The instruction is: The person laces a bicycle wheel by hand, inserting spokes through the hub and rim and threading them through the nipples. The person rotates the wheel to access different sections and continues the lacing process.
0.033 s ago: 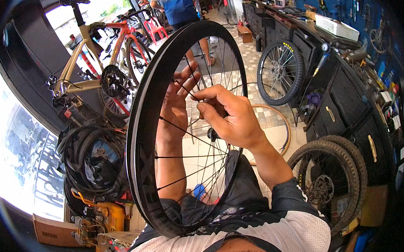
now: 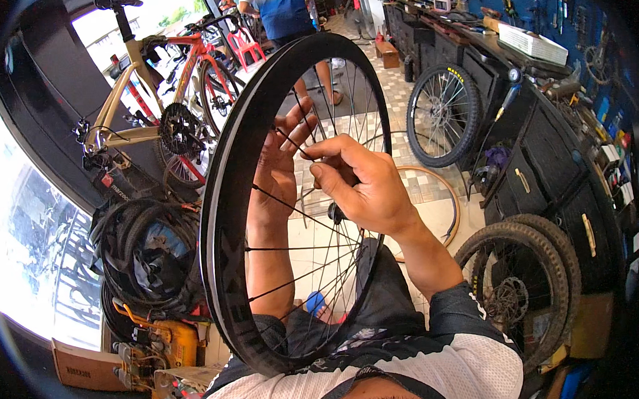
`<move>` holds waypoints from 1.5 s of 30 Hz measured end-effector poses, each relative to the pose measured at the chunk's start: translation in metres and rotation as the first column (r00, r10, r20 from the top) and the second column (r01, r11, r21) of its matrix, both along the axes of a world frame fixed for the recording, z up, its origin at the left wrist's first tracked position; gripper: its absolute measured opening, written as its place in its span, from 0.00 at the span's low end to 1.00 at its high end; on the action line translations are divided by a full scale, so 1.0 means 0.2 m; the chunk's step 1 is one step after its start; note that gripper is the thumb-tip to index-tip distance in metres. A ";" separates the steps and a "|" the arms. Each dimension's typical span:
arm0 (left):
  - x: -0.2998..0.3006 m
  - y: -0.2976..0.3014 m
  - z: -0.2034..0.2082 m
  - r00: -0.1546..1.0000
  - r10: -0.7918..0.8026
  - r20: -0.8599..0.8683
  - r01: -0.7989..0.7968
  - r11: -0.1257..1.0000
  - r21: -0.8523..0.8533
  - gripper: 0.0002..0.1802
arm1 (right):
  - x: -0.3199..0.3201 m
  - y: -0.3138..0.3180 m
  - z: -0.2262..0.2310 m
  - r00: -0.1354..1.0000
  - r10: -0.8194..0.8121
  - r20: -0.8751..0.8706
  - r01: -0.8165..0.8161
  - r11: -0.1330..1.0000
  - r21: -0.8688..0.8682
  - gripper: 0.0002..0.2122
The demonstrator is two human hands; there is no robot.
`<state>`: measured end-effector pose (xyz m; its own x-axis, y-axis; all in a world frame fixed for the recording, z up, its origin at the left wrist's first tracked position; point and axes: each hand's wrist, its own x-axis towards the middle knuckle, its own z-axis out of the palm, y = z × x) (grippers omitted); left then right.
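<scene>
A black deep-rimmed bicycle wheel [image 2: 226, 276] stands upright before me, its lower edge by my lap. My right hand [image 2: 362, 186] is closed, thumb and forefinger pinching a black spoke [image 2: 293, 141] near the rim. My left hand [image 2: 281, 154] is on the far side of the rim, seen through the spokes. Its visible fingers are apart and slightly bent beside the same spoke; the rim partly hides the hand and thumb. The black hub [image 2: 336, 213] shows below my right hand.
To the left stand a tan bicycle frame [image 2: 106, 131], a red bicycle [image 2: 200, 54] and a yellow machine [image 2: 175, 342]. Knobby-tyred wheels [image 2: 565, 259] and another wheel [image 2: 418, 122] lean by black cabinets [image 2: 548, 151] on the right. Another person [image 2: 277, 14] stands beyond the wheel.
</scene>
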<state>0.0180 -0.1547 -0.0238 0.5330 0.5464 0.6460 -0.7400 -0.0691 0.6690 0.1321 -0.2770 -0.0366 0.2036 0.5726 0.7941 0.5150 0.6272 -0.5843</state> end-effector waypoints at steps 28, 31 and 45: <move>0.00 0.05 0.04 0.981 -0.188 -0.040 0.190 0.981 0.046 0.15 | -0.01 0.06 -0.01 0.959 0.220 -0.178 -0.229 0.973 -0.034 0.09; -0.01 0.03 0.05 0.984 -0.158 -0.085 0.160 0.987 0.025 0.15 | 0.00 0.05 -0.01 0.960 0.217 -0.175 -0.230 0.971 -0.058 0.08; 0.00 0.01 0.06 0.989 -0.145 -0.028 0.147 0.988 0.042 0.16 | -0.01 0.07 -0.03 0.954 0.217 -0.208 -0.234 0.971 -0.057 0.09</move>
<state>0.0178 -0.1520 -0.0122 0.6213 0.4328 0.6532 -0.7274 0.0085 0.6862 0.1293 -0.2635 -0.0422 0.2112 0.6819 0.7003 0.2338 0.6605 -0.7135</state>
